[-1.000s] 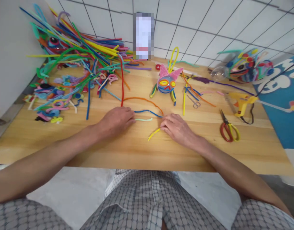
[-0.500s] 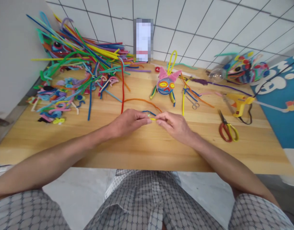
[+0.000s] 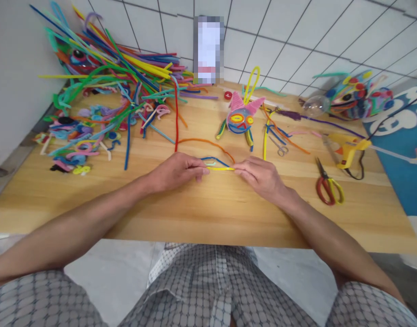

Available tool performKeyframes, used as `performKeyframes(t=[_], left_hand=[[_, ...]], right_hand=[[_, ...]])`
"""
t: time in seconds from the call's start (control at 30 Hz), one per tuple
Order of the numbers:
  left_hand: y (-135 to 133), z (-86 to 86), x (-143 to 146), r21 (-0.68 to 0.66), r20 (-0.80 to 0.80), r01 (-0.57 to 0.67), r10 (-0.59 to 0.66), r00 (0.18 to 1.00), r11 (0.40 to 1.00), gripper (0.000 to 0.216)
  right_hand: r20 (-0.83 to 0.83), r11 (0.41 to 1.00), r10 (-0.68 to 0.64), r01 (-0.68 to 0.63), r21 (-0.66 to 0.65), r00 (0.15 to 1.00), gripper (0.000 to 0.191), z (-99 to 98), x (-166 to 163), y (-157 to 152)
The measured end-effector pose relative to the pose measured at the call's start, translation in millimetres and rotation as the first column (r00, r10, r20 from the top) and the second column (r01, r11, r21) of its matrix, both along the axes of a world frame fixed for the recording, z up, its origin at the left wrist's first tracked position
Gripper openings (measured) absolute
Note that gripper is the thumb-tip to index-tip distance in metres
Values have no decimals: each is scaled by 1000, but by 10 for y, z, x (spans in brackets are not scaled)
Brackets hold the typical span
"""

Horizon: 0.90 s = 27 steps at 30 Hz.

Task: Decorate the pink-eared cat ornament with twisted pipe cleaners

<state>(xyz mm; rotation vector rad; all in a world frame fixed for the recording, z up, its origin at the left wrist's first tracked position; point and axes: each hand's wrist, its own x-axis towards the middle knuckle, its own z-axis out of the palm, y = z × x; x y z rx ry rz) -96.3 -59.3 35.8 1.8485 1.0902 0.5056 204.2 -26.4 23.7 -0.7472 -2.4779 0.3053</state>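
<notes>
A short yellow pipe cleaner (image 3: 220,168) stretches straight between my two hands, just above the wooden table (image 3: 201,213). My left hand (image 3: 176,170) pinches its left end and my right hand (image 3: 261,175) pinches its right end. Behind it on the table lie a blue pipe cleaner (image 3: 215,160), a short pale green piece (image 3: 210,163) and a curved orange pipe cleaner (image 3: 208,143). A long red pipe cleaner (image 3: 176,119) runs back toward the wall.
A big pile of coloured pipe cleaners (image 3: 109,81) and curled scraps (image 3: 75,145) fills the left back. A pipe-cleaner cat head (image 3: 241,120) stands behind my hands. Red-handled scissors (image 3: 328,186), small scissors (image 3: 279,147), a yellow glue gun (image 3: 347,147) and a decorated bottle (image 3: 354,97) lie to the right.
My right hand lifted the yellow piece off the table and my left hand left the pale green piece to pinch its other end. The hands then drew apart, pulling it straight.
</notes>
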Motion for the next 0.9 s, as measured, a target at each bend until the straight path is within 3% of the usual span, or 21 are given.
performKeyframes(t=[0.17,0.4,0.53,0.6,0.77,0.9], left_hand=[[-30,-18,-10,89,-39,234,-232,972,968,39],[-36,-159,21,207,-18,-27,31,999,978,28],[-61,-233,62,219,42,-79,72,997,973,30],[-71,-234,61,214,66,-55,42,997,975,29],[-44,-162,-24,103,114,165,-177,978,981,28],[-13,-72,-44,37,94,170,-173,980,985,29]], right_hand=[[60,988,147,-149,29,987,26,-45,52,93],[-20,999,18,-19,-45,1000,20,-75,38,58],[-30,993,25,-28,-111,999,18,-66,-31,-17],[-33,989,39,-43,-139,999,17,-53,-61,-50],[-32,980,116,-120,-161,993,17,32,-51,-63],[-51,995,52,-57,-87,997,13,96,-38,-77]])
